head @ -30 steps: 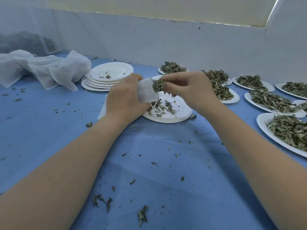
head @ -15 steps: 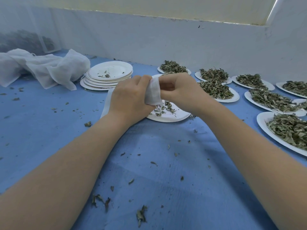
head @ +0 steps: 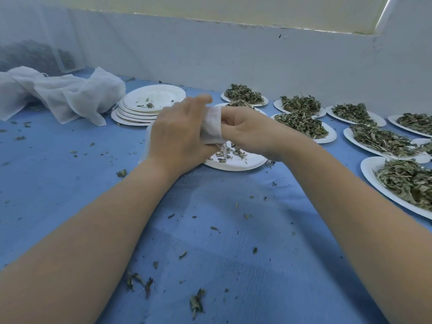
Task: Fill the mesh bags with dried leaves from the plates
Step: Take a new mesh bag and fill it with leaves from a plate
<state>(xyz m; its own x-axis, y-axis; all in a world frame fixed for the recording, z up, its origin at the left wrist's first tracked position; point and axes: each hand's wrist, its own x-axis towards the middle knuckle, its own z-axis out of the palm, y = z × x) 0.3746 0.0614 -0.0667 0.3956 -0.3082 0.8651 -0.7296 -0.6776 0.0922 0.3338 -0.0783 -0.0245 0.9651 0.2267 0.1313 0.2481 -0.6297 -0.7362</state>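
Note:
My left hand grips a small white mesh bag by its mouth, above a white paper plate that holds a few dried leaf scraps. The curled fingers of my right hand are pushed into the bag's opening, so the fingertips are hidden by the mesh. What the right hand holds inside cannot be seen. Several plates heaped with dried leaves lie to the right and behind.
A stack of emptied white plates sits at the back left, beside a pile of white mesh cloth. Leaf crumbs litter the blue table cover. A pale wall runs along the back. A full plate lies near my right forearm.
My right hand carried a pinch of leaves from beside the bag's mouth and pushed into the bag. Both hands sank slightly toward the plate.

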